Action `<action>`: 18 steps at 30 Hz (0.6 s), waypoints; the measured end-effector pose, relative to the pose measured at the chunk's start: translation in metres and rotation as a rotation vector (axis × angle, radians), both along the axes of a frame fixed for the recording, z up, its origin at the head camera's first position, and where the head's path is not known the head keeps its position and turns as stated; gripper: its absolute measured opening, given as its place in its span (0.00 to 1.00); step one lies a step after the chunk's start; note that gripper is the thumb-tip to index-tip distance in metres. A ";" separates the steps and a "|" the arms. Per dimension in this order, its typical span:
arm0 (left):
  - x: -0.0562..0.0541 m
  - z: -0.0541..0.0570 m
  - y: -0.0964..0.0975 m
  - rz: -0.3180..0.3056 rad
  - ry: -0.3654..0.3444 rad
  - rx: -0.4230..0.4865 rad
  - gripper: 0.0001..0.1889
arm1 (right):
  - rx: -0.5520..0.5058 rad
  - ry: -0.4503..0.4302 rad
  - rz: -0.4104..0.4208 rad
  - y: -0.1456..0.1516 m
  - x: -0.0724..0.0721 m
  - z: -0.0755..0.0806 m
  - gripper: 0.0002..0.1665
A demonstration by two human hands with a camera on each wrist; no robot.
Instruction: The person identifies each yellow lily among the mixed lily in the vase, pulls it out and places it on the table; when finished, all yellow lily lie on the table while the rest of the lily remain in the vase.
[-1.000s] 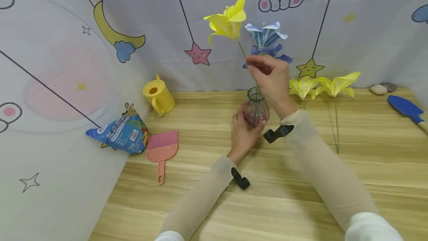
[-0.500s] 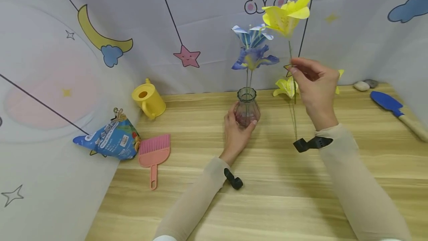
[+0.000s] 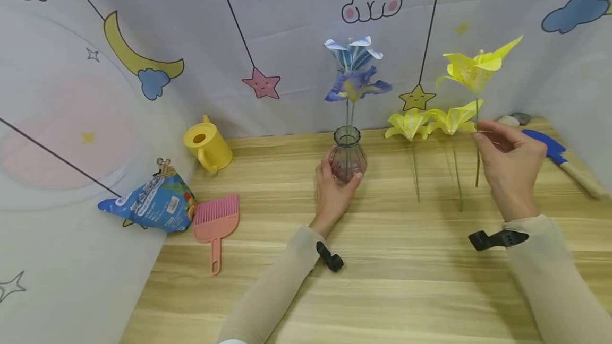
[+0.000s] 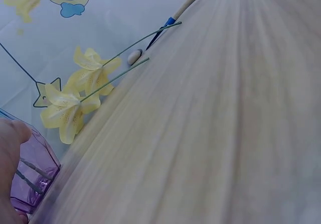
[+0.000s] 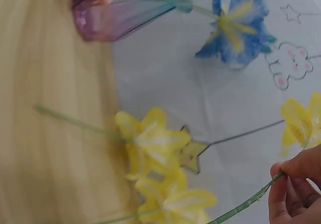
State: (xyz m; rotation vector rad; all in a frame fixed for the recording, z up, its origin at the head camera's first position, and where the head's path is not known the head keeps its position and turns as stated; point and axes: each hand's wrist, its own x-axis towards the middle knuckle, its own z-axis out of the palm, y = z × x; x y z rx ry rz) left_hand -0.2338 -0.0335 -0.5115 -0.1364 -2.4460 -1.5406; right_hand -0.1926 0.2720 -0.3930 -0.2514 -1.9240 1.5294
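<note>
My left hand [image 3: 334, 187] grips the lower part of a ribbed glass vase [image 3: 347, 145], purple at the base and greenish at the rim. Two blue flowers stand in it: a pale blue lily [image 3: 353, 54] above a darker blue-violet iris [image 3: 356, 86]. Off to the right, my right hand [image 3: 513, 166] pinches the green stem of a yellow lily [image 3: 478, 70] between thumb and fingertips, holding it upright above the table. Two more yellow lilies lie left of that hand, one lily [image 3: 409, 123] nearer the vase and the other lily [image 3: 451, 118] beside it.
At the back left is a yellow watering can [image 3: 209, 145]. In front of it are a pink dustpan with brush [image 3: 217, 222] and a blue clipped bag [image 3: 160, 203]. Pebbles [image 3: 513, 119] and a blue trowel [image 3: 550, 145] lie at the right behind my right hand.
My right hand has carried the yellow lily from beside the vase's flowers to the right and lower. My left hand stays on the vase; the head view has turned rightward.
</note>
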 end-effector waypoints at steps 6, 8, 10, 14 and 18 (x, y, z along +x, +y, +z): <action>-0.001 0.000 0.000 0.008 -0.003 -0.013 0.48 | -0.005 -0.140 -0.037 0.024 0.020 -0.026 0.17; -0.001 0.000 -0.001 0.011 -0.002 -0.015 0.48 | -0.027 -0.180 -0.036 0.030 0.024 -0.031 0.16; 0.000 0.000 -0.001 0.014 -0.001 -0.016 0.48 | -0.056 -0.221 -0.034 0.036 0.028 -0.036 0.15; 0.001 0.000 -0.001 0.009 0.008 -0.020 0.48 | -0.086 -0.301 -0.043 0.049 0.033 -0.045 0.15; 0.001 -0.001 0.000 0.010 0.019 -0.029 0.48 | -0.110 -0.366 -0.038 0.062 0.033 -0.054 0.14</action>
